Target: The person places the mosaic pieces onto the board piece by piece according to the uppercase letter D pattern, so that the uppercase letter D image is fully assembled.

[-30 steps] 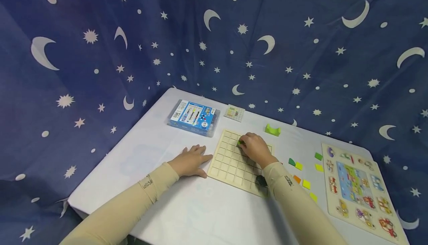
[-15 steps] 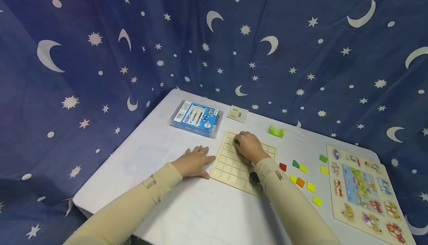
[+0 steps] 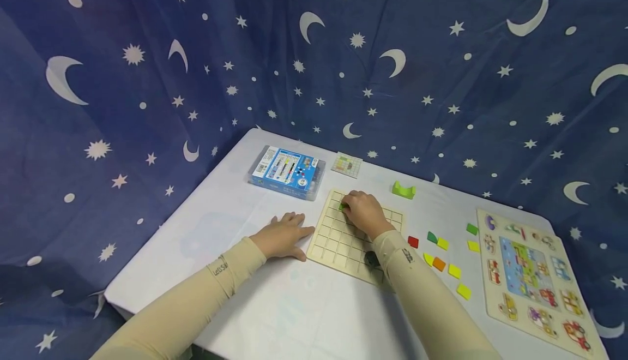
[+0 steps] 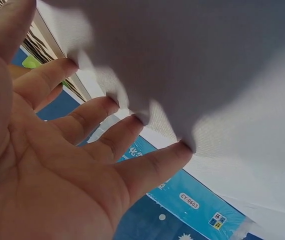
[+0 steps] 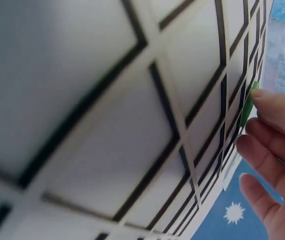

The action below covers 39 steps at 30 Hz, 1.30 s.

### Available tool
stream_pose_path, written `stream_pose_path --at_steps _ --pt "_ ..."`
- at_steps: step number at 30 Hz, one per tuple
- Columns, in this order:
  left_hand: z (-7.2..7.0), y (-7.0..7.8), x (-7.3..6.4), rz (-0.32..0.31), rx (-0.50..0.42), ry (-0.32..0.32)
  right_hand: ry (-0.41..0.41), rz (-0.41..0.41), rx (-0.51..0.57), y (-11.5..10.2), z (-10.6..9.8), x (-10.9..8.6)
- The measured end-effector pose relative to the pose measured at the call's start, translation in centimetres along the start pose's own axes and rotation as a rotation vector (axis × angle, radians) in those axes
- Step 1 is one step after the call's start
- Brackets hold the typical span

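Observation:
A pale wooden grid board (image 3: 338, 243) lies on the white table, its squares marked by raised strips. Over its far left part, my right hand (image 3: 365, 214) pinches a small green tile (image 5: 249, 107) between thumb and fingers. In the right wrist view the tile is tilted against the grid; whether it sits inside a square cannot be told. To the left of the board, my left hand (image 3: 282, 237) rests on the table with fingers spread, the thumb side close to the board's edge. The left wrist view shows its fingertips (image 4: 185, 147) pressing on the white cloth.
Behind lies a blue-labelled plastic case (image 3: 287, 172), a small pattern card (image 3: 347, 165) and a green curved block (image 3: 404, 190). Loose tiles, including a red tile (image 3: 413, 241) and an orange tile (image 3: 439, 264), lie right of the board. A picture puzzle (image 3: 532, 273) lies farther right.
My right hand has moved a little left and away across the board with the green tile. The left hand stays on the table. The view shifts slightly.

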<state>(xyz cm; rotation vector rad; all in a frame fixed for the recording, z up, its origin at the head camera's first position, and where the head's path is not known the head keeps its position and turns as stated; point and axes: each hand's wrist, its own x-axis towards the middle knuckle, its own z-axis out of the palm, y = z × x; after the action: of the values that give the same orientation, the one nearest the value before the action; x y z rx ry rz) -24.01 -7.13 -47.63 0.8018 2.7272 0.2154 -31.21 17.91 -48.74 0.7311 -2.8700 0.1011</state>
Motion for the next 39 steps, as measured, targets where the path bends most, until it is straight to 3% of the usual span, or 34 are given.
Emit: stream_pose_path --at_steps 6,10,12,18,21,27,31,39 --pt "0.0 0.1 0.2 -0.005 -0.018 -0.009 0.088 0.049 0.016 2.3 -1.0 -1.8" --pt "0.0 0.1 0.1 -0.008 -0.014 -0.006 0.142 0.115 -0.001 5.8 -1.7 -4.2" --pt "-0.1 0.0 0.0 -0.008 -0.010 0.001 0.130 0.181 -0.015 8.0 -2.2 -5.5" --pt "-0.4 0.0 -0.2 -0.007 -0.017 0.013 -0.065 0.464 -0.048 15.1 -4.5 -9.5" --pt "-0.4 0.0 -0.1 -0.011 -0.025 0.006 -0.171 0.562 -0.079 17.7 -5.2 -11.6" --pt "-0.1 0.1 0.0 0.000 -0.007 -0.001 -0.323 0.601 -0.071 20.0 -5.1 -14.8" --pt "0.0 0.0 0.1 -0.002 -0.001 0.005 -0.382 0.621 -0.047 20.5 -4.9 -14.9" --pt "0.2 0.0 0.1 -0.011 -0.010 0.001 -0.397 0.640 -0.056 21.1 -4.4 -14.3"
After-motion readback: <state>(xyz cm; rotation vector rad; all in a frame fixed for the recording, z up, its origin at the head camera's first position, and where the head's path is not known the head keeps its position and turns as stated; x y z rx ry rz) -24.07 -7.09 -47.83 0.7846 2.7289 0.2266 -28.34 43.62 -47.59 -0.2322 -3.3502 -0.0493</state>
